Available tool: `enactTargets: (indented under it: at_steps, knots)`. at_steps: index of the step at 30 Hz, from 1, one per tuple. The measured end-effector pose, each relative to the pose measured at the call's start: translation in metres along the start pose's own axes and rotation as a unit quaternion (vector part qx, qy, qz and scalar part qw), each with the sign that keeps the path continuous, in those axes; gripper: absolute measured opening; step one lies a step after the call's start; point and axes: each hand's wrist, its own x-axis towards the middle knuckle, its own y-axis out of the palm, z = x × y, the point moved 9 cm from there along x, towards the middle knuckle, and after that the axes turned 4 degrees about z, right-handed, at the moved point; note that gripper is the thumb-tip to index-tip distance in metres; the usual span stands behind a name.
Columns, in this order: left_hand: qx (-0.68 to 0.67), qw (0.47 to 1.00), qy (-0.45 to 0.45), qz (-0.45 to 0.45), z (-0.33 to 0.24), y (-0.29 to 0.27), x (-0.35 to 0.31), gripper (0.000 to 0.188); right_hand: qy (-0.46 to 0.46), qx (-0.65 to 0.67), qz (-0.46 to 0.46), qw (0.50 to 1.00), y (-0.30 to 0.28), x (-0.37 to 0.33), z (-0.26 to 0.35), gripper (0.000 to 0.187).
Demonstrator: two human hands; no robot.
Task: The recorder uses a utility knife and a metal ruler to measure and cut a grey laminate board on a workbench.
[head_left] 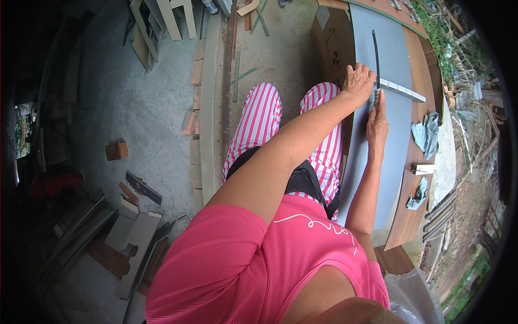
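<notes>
Fingers of the left hand (358, 82) were curled down at the near-left end of a pale strip (402, 90), apparently gripping it; their undersides were hidden. Just right of them, a slender black bar (376, 56) stretched away from the wearer, its long axis roughly along the grey board (393, 48), far tip slightly hooked, slight bow perhaps from the lens. Right hand (377, 123) was wrapped about the bar's near end, forefinger extended forward along it. Bar judged light and stiff lengthwise but whippy sideways; best hold, the near end, as taken. Whether it touched the strip could not be told. Strip lay across the grey board, nearly square to the bar, long axis running left to right with the right end dipping a little toward the wearer and overhanging onto the brown board (421, 65). Estimated light and fairly rigid, its smooth-looking face likely somewhat slippery, thin edges possibly prone to denting; firmest hold judged close beside the bar. Farther right, a grey-blue cloth (426, 135) lay crumpled.
</notes>
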Motion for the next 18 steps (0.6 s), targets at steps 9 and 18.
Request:
enactTargets:
  at_steps: [9, 18]
  knots:
    - [0.018, 1.0, -0.017, 0.005, 0.005, -0.001, 0.0, 0.019, 0.002, 0.002, -0.003, 1.0, 0.005, 0.002, 0.007, 0.048]
    - [0.017, 0.999, -0.019, 0.026, 0.004, 0.0, 0.001, 0.022, 0.012, -0.018, -0.04, 0.999, 0.001, -0.001, 0.01, 0.049]
